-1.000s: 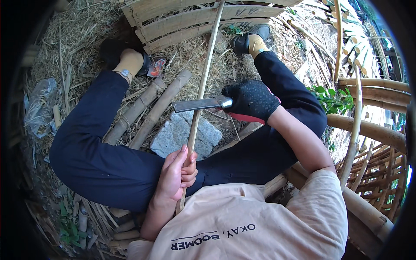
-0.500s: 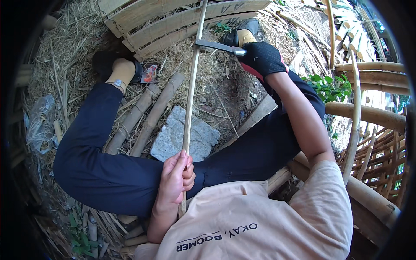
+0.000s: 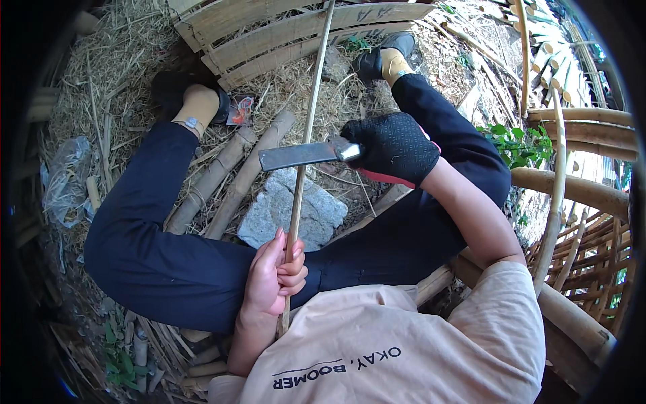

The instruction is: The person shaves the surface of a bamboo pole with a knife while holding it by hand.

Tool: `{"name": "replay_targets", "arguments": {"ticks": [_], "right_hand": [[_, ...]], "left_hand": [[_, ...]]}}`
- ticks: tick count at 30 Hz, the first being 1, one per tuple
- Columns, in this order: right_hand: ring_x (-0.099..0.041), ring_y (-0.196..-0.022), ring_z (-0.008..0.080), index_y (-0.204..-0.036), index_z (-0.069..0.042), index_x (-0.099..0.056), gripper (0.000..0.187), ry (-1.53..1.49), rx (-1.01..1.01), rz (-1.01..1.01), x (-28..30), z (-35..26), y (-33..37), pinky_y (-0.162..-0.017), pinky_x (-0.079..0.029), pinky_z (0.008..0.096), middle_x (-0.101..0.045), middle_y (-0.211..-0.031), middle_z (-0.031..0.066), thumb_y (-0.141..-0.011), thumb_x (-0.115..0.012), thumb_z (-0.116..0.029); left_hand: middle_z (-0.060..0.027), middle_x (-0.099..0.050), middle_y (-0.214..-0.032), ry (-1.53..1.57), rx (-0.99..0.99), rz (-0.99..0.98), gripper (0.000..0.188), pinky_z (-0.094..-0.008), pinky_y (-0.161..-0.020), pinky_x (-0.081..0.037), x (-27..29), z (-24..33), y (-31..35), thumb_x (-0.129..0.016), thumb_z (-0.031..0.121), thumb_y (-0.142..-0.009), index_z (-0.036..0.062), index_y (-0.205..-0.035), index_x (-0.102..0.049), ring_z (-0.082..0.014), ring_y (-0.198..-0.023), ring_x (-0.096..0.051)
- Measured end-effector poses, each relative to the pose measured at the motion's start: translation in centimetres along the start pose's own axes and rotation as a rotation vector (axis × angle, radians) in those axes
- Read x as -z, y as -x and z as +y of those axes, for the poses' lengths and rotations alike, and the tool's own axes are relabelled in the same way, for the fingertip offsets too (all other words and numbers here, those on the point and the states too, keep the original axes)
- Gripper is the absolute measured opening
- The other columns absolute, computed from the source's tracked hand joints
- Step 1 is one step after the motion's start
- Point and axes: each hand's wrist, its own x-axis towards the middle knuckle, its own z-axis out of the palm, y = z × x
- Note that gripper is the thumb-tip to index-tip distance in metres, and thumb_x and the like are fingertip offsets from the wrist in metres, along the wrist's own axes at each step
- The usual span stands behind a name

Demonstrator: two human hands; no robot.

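Observation:
My left hand [image 3: 277, 277] is bare and closed round the lower part of a long, thin bamboo strip [image 3: 312, 101]. The strip stands lengthwise before me, its lower end by my shirt and its far end passing over the wooden slats. In a black and pink glove, my right hand [image 3: 398, 149] grips a knife whose handle is mostly hidden in the fist. The flat, broad blade of the knife [image 3: 296, 156] lies across the strip, pointing left, above the grey stone [image 3: 269, 210] between my legs.
Two bamboo poles [image 3: 232, 200] lie left of the stone. A slatted wooden panel [image 3: 269, 64] stands ahead between my feet. To the left is a clear plastic bag [image 3: 67, 182]; at right are green leaves [image 3: 515, 145], thick bamboo rails [image 3: 572, 185] and a woven bamboo frame [image 3: 602, 269].
My right hand has drawn the knife back along the strip toward me, from near the slatted panel to above the stone. My left hand keeps its hold on the strip.

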Motion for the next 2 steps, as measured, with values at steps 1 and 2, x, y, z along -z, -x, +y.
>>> {"name": "replay_targets", "arguments": {"ticks": [1, 2], "right_hand": [[-0.067, -0.072, 0.0350, -0.090, -0.014, -0.068, 0.020, -0.006, 0.020, -0.036, -0.02, -0.39, 0.15, -0.064, -0.053, 0.0438, -0.066, -0.071, 0.0141, -0.076, -0.074, -0.027], [-0.067, -0.072, 0.0356, -0.090, -0.013, -0.068, 0.022, -0.013, 0.041, -0.073, 0.07, -0.60, 0.22, -0.064, -0.053, 0.0437, -0.066, -0.071, 0.0146, -0.076, -0.075, -0.028]], "left_hand": [[0.0086, -0.023, -0.056, 0.001, 0.000, 0.003, 0.042, -0.0197, -0.034, -0.016, -0.01, 0.01, 0.00, -0.033, 0.046, -0.106, 0.0115, -0.084, -0.044, -0.0015, -0.042, -0.017], [0.0085, -0.023, -0.055, -0.003, -0.004, 0.003, 0.042, -0.0197, -0.034, -0.016, -0.04, -0.06, -0.03, -0.033, 0.046, -0.106, 0.0115, -0.084, -0.044, -0.0015, -0.042, -0.017]]}}
